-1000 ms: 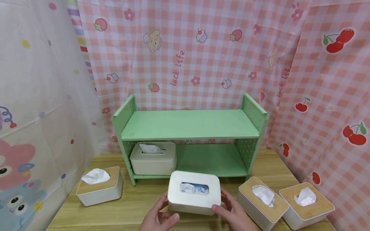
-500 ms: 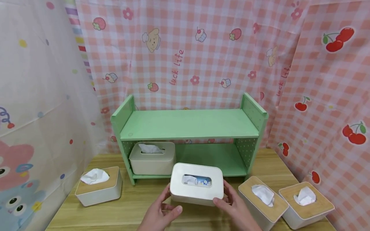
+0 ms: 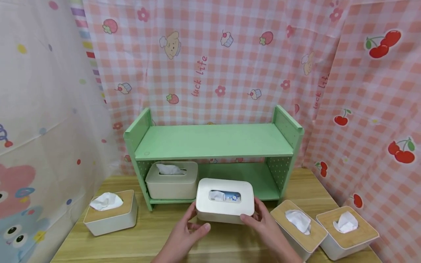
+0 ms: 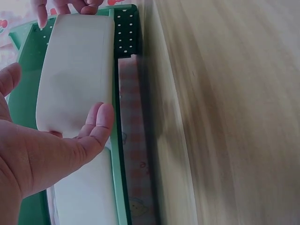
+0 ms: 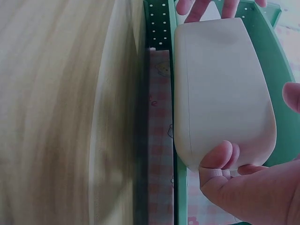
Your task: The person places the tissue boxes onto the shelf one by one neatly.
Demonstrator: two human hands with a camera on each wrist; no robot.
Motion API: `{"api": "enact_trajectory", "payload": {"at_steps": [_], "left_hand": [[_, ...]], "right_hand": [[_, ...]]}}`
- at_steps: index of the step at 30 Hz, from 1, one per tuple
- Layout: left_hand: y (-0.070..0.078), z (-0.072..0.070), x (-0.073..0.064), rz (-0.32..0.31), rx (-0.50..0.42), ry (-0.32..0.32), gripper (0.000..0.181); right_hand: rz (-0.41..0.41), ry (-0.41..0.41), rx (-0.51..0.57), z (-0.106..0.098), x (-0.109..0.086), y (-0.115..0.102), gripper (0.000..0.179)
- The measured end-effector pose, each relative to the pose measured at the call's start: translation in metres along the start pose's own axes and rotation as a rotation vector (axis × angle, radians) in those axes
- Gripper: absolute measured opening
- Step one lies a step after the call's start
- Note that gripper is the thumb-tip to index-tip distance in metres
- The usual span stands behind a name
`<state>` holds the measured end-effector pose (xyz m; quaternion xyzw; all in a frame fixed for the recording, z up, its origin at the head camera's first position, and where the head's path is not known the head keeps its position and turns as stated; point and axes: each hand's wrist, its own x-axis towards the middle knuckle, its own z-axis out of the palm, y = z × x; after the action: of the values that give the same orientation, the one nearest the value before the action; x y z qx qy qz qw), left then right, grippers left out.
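Observation:
A white tissue box (image 3: 225, 208) is held level in front of the green shelf unit (image 3: 213, 142). Through its top slot show white tissue and a blue patterned wrapper. My left hand (image 3: 186, 233) grips its left end, and my right hand (image 3: 264, 228) grips its right end with the thumb on the front corner. The wrist views show fingers of both hands curled at the ends of this box (image 4: 77, 70); some fingers are hidden behind it. Another white tissue box (image 3: 172, 188) stands on the lower shelf, at the left.
A wood-topped tissue box (image 3: 112, 219) stands on the wooden table (image 3: 144, 243) at the left. Two more wood-topped boxes stand close together at the right, a nearer one (image 3: 309, 239) and a farther one (image 3: 356, 237). Patterned cloths (image 3: 210, 73) hang behind and at the sides.
Both hands have carried the white tissue box forward, nearer to the lower shelf and slightly to the right. The other boxes stay in place.

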<state>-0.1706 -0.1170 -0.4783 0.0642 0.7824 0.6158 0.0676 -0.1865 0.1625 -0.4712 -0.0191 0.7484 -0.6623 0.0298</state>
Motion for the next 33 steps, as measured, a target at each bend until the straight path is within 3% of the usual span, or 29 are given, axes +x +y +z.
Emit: {"api": "enact_trajectory", "payload": {"at_steps": [11, 19, 26, 33], "left_hand": [[0.002, 0.003, 0.011, -0.014, -0.037, 0.03, 0.103], [0.004, 0.01, 0.015, -0.025, -0.059, 0.043, 0.106], [0.008, 0.016, 0.017, -0.017, -0.08, 0.069, 0.105], [0.008, 0.024, 0.018, -0.005, -0.103, 0.104, 0.111]], "right_hand": [[0.006, -0.008, -0.016, 0.001, 0.015, -0.002, 0.098], [0.002, 0.026, -0.125, 0.003, 0.021, -0.004, 0.102], [-0.04, 0.054, -0.214, 0.004, 0.026, -0.004, 0.095], [-0.033, 0.12, -0.262, 0.007, 0.032, -0.009, 0.078]]}}
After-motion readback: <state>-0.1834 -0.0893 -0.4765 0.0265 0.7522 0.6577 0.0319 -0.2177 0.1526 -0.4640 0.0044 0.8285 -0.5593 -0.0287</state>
